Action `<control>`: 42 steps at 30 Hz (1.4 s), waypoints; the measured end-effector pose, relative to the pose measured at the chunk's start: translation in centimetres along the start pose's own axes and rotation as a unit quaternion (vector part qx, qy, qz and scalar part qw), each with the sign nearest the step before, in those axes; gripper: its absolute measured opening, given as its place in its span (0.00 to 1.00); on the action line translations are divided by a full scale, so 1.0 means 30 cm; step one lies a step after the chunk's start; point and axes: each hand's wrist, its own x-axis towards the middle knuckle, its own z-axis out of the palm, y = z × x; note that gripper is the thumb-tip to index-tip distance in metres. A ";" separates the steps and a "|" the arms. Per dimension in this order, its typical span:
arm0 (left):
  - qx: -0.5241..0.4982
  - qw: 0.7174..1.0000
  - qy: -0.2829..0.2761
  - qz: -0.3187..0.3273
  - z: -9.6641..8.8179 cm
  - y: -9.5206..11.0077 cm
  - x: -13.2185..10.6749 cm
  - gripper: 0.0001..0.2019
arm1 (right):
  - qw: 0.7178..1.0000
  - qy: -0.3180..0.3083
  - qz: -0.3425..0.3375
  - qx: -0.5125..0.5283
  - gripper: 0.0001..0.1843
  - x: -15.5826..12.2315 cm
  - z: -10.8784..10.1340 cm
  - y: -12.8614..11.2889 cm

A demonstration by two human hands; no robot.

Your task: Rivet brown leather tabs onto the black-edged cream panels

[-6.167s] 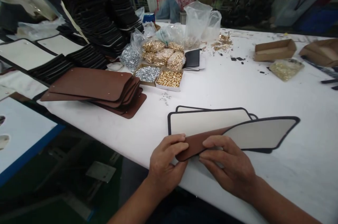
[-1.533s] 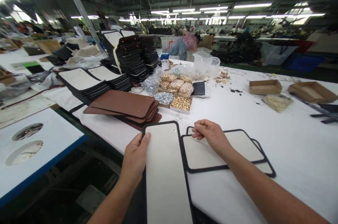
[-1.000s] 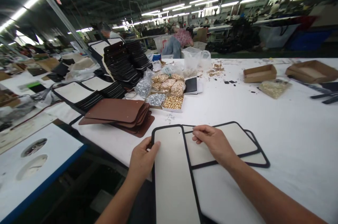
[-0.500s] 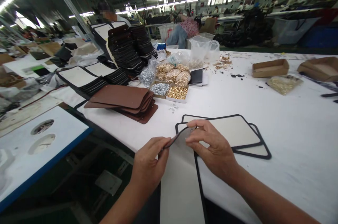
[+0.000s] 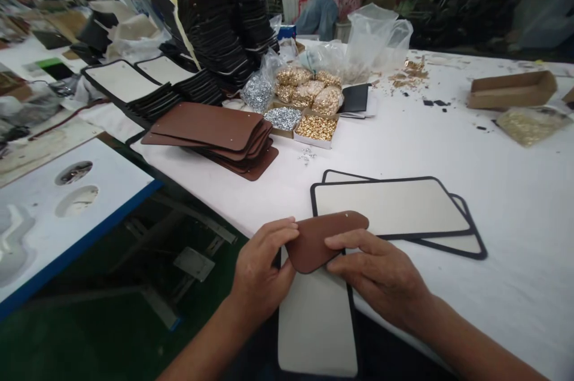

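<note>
A brown leather-like panel (image 5: 319,238) is held in front of me, its upper end curled over so the brown face shows. A small shiny dot, perhaps a stud, sits near its top edge. Below the curl, a pale black-edged surface (image 5: 316,324) extends down toward my lap, seemingly the panel's other side. My left hand (image 5: 262,264) pinches the left edge, thumb below and fingers behind. At the right edge my right hand (image 5: 381,267) is closed, thumb and index finger on the panel. Pale black-bordered panels (image 5: 394,207) lie overlapped on the table just beyond my right hand.
Brown panels (image 5: 206,124) are piled at the left table edge, before tall dark stacks (image 5: 213,28). Small boxes hold gold pieces (image 5: 316,128) and silver pieces (image 5: 283,118), with loose silver bits (image 5: 307,157) nearby. A cardboard tray (image 5: 511,89) stands at right. A blue-edged table (image 5: 121,183) is left.
The panel's upper end has turned from nearly edge-on to showing its brown face. My right hand has moved down and right onto its edge. The view has tilted downward.
</note>
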 end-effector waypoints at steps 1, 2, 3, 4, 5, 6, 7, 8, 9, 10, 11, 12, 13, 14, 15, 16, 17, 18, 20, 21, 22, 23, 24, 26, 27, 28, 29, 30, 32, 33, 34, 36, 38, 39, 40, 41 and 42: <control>-0.009 1.000 -0.003 0.008 0.000 -0.005 -0.001 0.17 | 1.000 0.002 0.000 0.000 0.09 0.000 0.001 0.002; -0.015 1.000 -0.008 0.015 -0.001 -0.010 -0.001 0.17 | 1.000 0.002 0.002 0.001 0.09 0.002 0.002 0.004; -0.017 1.000 -0.015 0.020 -0.003 -0.015 -0.001 0.16 | 1.000 0.001 0.004 0.002 0.09 0.004 0.001 0.005; -0.016 0.999 -0.023 0.026 -0.004 -0.020 -0.001 0.16 | 1.000 -0.001 0.006 0.003 0.09 0.006 0.000 0.007; -0.014 0.999 -0.030 0.030 -0.006 -0.024 0.000 0.16 | 1.000 -0.002 0.010 0.004 0.09 0.007 -0.002 0.008; -0.012 0.999 -0.037 0.035 -0.009 -0.028 0.001 0.16 | 1.000 -0.002 0.013 0.006 0.09 0.008 -0.003 0.010; -0.011 0.998 -0.043 0.041 -0.011 -0.032 0.002 0.16 | 1.000 -0.001 0.017 0.010 0.08 0.008 -0.005 0.011; -0.011 0.998 -0.049 0.047 -0.014 -0.035 0.002 0.17 | 1.000 0.000 0.020 0.016 0.08 0.008 -0.007 0.013; -0.010 0.997 -0.055 0.053 -0.017 -0.037 0.004 0.17 | 0.999 0.002 0.024 0.024 0.07 0.008 -0.009 0.015; -0.009 0.996 -0.062 0.059 -0.020 -0.039 0.005 0.18 | 0.999 0.003 0.027 0.031 0.07 0.008 -0.011 0.017; -0.007 0.995 -0.071 0.063 -0.024 -0.040 0.006 0.18 | 0.999 0.002 0.029 0.038 0.07 0.009 -0.012 0.018; -0.006 0.995 -0.080 0.065 -0.028 -0.041 0.008 0.18 | 0.999 0.001 0.031 0.043 0.07 0.009 -0.013 0.019; -0.004 0.994 -0.089 0.065 -0.032 -0.042 0.009 0.18 | 0.998 0.000 0.034 0.046 0.07 0.010 -0.013 0.020; -0.003 0.993 -0.098 0.065 -0.036 -0.043 0.011 0.18 | 0.998 -0.001 0.037 0.048 0.07 0.010 -0.014 0.020; -0.003 0.992 -0.107 0.064 -0.039 -0.043 0.012 0.17 | 0.998 -0.002 0.039 0.049 0.07 0.010 -0.014 0.020; -0.003 0.991 -0.113 0.064 -0.041 -0.043 0.012 0.17 | 0.998 -0.004 0.042 0.050 0.07 0.010 -0.014 0.020; -0.004 0.991 -0.118 0.065 -0.043 -0.043 0.013 0.17 | 0.998 -0.006 0.045 0.051 0.07 0.009 -0.014 0.020; -0.006 0.990 -0.121 0.066 -0.044 -0.043 0.013 0.17 | 0.998 -0.007 0.047 0.052 0.07 0.009 -0.014 0.020; -0.010 0.990 -0.125 0.068 -0.044 -0.043 0.014 0.17 | 0.997 -0.014 0.052 0.056 0.07 0.009 -0.016 0.021; -0.013 0.989 -0.128 0.068 -0.043 -0.043 0.016 0.17 | 0.996 -0.020 0.055 0.062 0.07 0.010 -0.018 0.021; -0.016 0.989 -0.131 0.065 -0.043 -0.042 0.018 0.17 | 0.995 -0.026 0.061 0.071 0.07 0.011 -0.020 0.020; -0.021 0.989 -0.133 0.060 -0.041 -0.042 0.022 0.17 | 0.994 -0.033 0.068 0.082 0.07 0.013 -0.023 0.017; -0.028 0.989 -0.133 0.050 -0.040 -0.041 0.027 0.16 | 0.992 -0.040 0.077 0.094 0.07 0.016 -0.026 0.012; -0.049 0.991 -0.122 0.018 -0.037 -0.038 0.039 0.15 | 0.988 -0.048 0.090 0.120 0.07 0.024 -0.029 -0.005; -0.063 0.992 -0.111 -0.002 -0.036 -0.037 0.047 0.14 | 0.986 -0.050 0.091 0.128 0.08 0.029 -0.028 -0.015; -0.078 0.992 -0.099 -0.023 -0.034 -0.035 0.054 0.12 | 0.987 -0.050 0.088 0.128 0.08 0.037 -0.025 -0.026; -0.095 0.991 -0.087 -0.044 -0.032 -0.034 0.061 0.11 | 0.988 -0.049 0.082 0.122 0.09 0.047 -0.019 -0.037; -0.113 0.988 -0.078 -0.065 -0.031 -0.033 0.068 0.10 | 0.990 -0.050 0.073 0.111 0.10 0.060 -0.011 -0.044; -0.144 0.981 -0.070 -0.104 -0.030 -0.033 0.079 0.08 | 0.994 -0.050 0.052 0.083 0.11 0.093 0.012 -0.050; -0.157 0.977 -0.071 -0.123 -0.030 -0.036 0.083 0.06 | 0.995 -0.048 0.042 0.075 0.10 0.112 0.025 -0.046; -0.169 0.973 -0.073 -0.141 -0.031 -0.039 0.086 0.05 | 0.996 -0.043 0.032 0.073 0.10 0.132 0.039 -0.039; -0.194 0.961 -0.083 -0.180 -0.035 -0.049 0.092 0.04 | 0.997 -0.027 0.010 0.065 0.09 0.167 0.067 -0.018; -0.225 0.946 -0.089 -0.214 -0.041 -0.061 0.095 0.05 | 0.999 -0.005 -0.009 0.049 0.09 0.191 0.094 0.008; -0.240 0.939 -0.092 -0.228 -0.044 -0.067 0.095 0.06 | 0.999 0.003 -0.016 0.038 0.09 0.197 0.106 0.019; -0.253 0.933 -0.093 -0.238 -0.046 -0.072 0.096 0.07 | 0.999 0.009 -0.019 0.030 0.09 0.200 0.117 0.029; -0.265 0.928 -0.094 -0.245 -0.047 -0.076 0.096 0.08 | 0.999 0.013 -0.020 0.024 0.09 0.200 0.127 0.037; -0.275 0.923 -0.096 -0.251 -0.048 -0.080 0.096 0.08 | 0.999 0.017 -0.020 0.021 0.10 0.198 0.135 0.044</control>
